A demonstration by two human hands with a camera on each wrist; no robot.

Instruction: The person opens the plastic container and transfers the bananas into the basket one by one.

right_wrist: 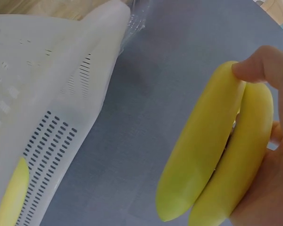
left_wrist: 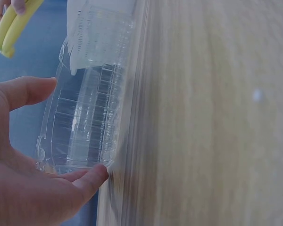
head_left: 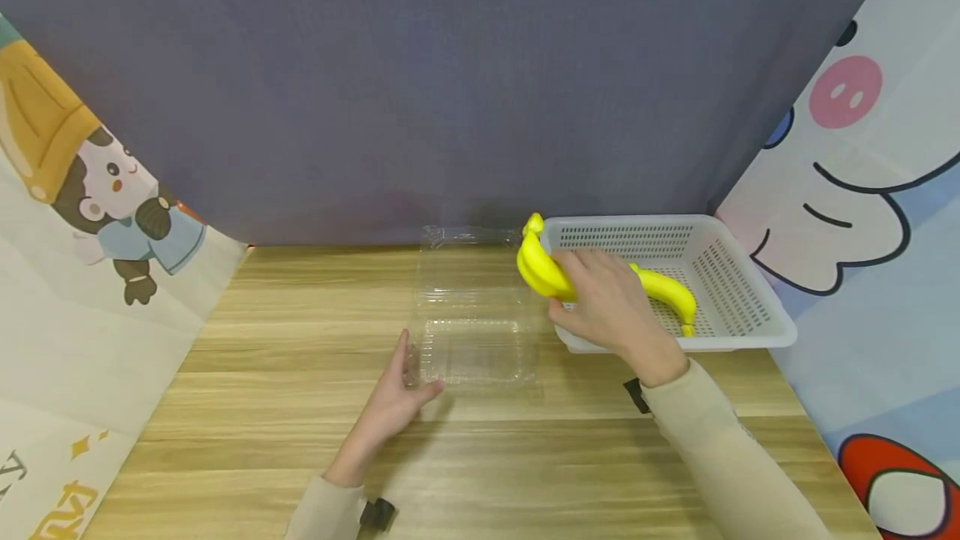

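A clear plastic clamshell box (head_left: pixel 476 348) lies on the table with its lid folded back toward the wall. At its near left corner rests my left hand (head_left: pixel 393 398), fingers spread along the outside and touching the end wall (left_wrist: pixel 75 165). My right hand (head_left: pixel 603 298) grips a bunch of yellow bananas (head_left: pixel 543 269) above the left part of a white basket (head_left: pixel 757 315). Two bananas of the bunch (right_wrist: pixel 231 150) show side by side in the right wrist view; the palm hides part of it. Another banana (head_left: pixel 671 294) is in the basket.
The basket has slotted walls and stands right of the box, close to the grey back wall (head_left: pixel 450 90). Printed cartoon panels (head_left: pixel 832 215) flank the wooden table (head_left: pixel 300 340) on both sides.
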